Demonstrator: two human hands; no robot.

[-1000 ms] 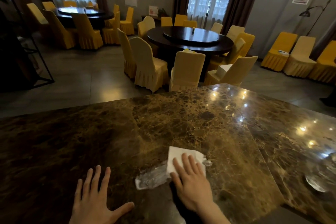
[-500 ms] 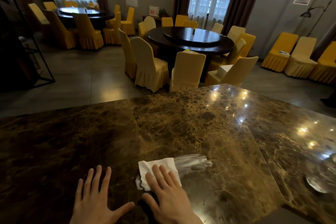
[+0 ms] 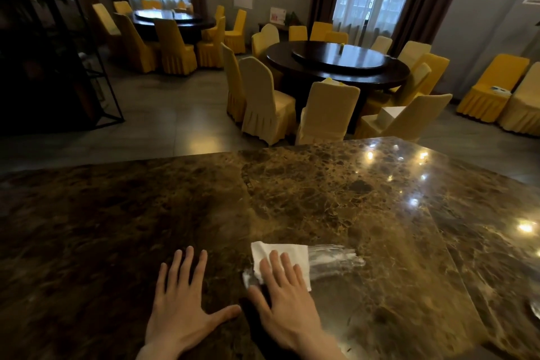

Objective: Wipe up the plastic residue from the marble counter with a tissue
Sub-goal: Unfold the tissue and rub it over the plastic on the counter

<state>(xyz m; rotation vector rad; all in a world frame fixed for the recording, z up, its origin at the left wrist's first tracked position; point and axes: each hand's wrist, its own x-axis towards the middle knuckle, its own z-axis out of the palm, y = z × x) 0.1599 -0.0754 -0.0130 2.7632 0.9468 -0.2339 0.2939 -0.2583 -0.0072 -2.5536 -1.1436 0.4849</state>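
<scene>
Plastic residue [image 3: 333,259], a clear crumpled smear, lies right of the white folded tissue [image 3: 280,254] on the brown marble bench [image 3: 321,199], so wiping looks unfinished. Right hand [image 3: 285,298] presses the tissue flat, fingers spread; left hand [image 3: 182,307] rests open, left of it.

Two hands [image 3: 187,310], one tissue [image 3: 280,257], two round tables [image 3: 336,64], perhaps twenty-odd chairs [image 3: 266,102]

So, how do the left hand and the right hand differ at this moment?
The left hand lies on bare marble counter, while the right hand presses on a white tissue. The left hand's fingers are spread wide, the thumb far out; the right hand's fingers lie closer together. Clear plastic residue sits just past the right hand, none by the left. Both hands are flat, palm down.
</scene>
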